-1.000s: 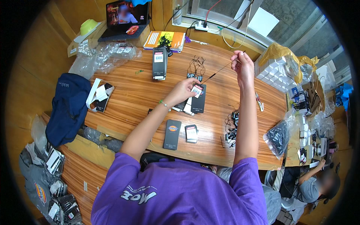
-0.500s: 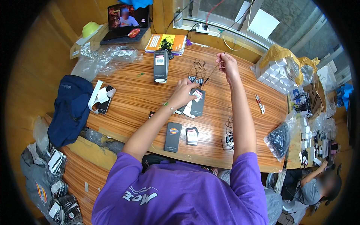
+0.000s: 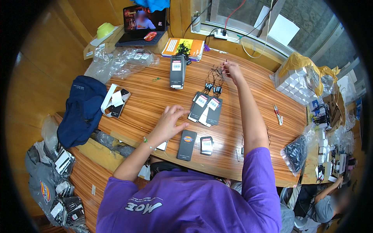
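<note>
Dark grey tags (image 3: 213, 115), flat card rectangles with white labels (image 3: 213, 104), lie fanned between the near and far edges of the wood-grained tabletop (image 3: 147, 97), thin black cords (image 3: 217, 90) looping farther out. The left hand (image 3: 169, 121), released, spreads thumb and fingers just beside them; the right hand (image 3: 231, 71), stretched toward the far edge, bunches its fingertips by the cords, any grip unclear.

The middle tags (image 3: 214, 111) lie on the table (image 3: 147, 99), right of the left hand (image 3: 170, 119).

The left forearm (image 3: 135, 158) partly hides a card (image 3: 163, 145), and the string (image 3: 226, 60) in the right hand (image 3: 232, 70) is too small to trace.
</note>
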Available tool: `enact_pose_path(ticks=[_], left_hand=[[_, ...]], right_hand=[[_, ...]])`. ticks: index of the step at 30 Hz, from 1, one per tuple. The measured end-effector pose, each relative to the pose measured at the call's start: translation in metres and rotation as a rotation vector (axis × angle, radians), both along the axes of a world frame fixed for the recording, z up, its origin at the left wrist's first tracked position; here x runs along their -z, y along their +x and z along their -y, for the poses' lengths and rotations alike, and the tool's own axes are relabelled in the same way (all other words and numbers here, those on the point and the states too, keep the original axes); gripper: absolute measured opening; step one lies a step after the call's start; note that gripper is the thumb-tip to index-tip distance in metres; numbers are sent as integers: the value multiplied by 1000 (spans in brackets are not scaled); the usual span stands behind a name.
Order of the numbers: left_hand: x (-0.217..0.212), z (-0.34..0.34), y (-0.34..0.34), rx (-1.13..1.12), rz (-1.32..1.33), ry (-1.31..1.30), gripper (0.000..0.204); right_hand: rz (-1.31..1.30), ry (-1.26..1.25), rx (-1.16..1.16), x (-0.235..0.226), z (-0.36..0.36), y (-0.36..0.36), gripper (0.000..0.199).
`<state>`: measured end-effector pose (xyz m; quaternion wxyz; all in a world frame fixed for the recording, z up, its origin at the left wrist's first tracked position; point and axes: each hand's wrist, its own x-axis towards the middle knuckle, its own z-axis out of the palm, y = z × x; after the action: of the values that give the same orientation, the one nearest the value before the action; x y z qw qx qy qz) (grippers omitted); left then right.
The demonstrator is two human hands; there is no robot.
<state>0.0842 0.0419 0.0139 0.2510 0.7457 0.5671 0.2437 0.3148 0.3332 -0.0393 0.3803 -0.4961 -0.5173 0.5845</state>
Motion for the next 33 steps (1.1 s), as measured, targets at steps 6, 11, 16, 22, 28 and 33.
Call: enact_pose_path(ticks=[6, 11, 16, 22, 28, 33], left_hand=[[-3, 22, -2, 120, -128, 35, 39], [-6, 25, -1, 186, -175, 41, 40], [-8, 29, 3, 93, -242, 24, 39], [20, -15, 30, 8, 84, 129, 31], [27, -44, 48, -28, -126, 243, 22], [38, -55, 54, -14, -172, 195, 17]], right_hand=[[112, 38, 49, 13, -9, -4, 23], [562, 816, 322, 32, 24, 21, 39], [466, 567, -184, -39, 201, 10, 23], [217, 301, 104, 15, 242, 19, 34], [558, 380, 167, 15, 217, 12, 46], [674, 321, 158, 4, 205, -1, 52]])
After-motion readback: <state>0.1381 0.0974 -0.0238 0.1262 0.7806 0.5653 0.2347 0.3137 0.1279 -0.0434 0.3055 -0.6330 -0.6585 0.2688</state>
